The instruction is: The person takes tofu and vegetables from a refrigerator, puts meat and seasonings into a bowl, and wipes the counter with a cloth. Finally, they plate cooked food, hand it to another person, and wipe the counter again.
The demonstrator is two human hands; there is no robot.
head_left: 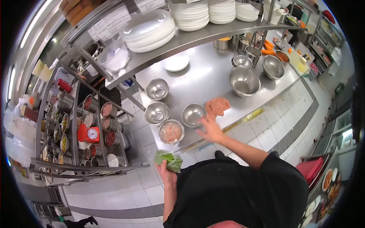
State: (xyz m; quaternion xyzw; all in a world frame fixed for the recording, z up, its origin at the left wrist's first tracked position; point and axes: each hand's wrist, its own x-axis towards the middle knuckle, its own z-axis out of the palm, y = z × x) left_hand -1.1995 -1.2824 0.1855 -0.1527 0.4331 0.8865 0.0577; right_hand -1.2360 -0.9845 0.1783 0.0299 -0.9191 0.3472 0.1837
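My left hand (pixel 164 172) is closed round a clear plastic bag of green leaves (pixel 170 160), held off the table's near left corner. Over the table, my right hand (pixel 211 130) has its fingers spread and holds nothing. It is beside the rim of an empty steel bowl (pixel 193 115) and just below a mound of pink minced meat (pixel 218 106) lying on the steel tabletop. A bowl of pinkish-orange food pieces (pixel 171 131) stands at the table's left corner, with two more steel bowls (pixel 157 113) (pixel 157 89) behind it.
A steel shelf (pixel 152 57) with stacked white plates (pixel 148 30) crosses above the table. Perforated bowl (pixel 244 81), steel bowl (pixel 273 67) and carrots (pixel 268 48) are at the right. A white plate (pixel 176 63) lies further back. Racks of filled containers (pixel 91 103) stand at left.
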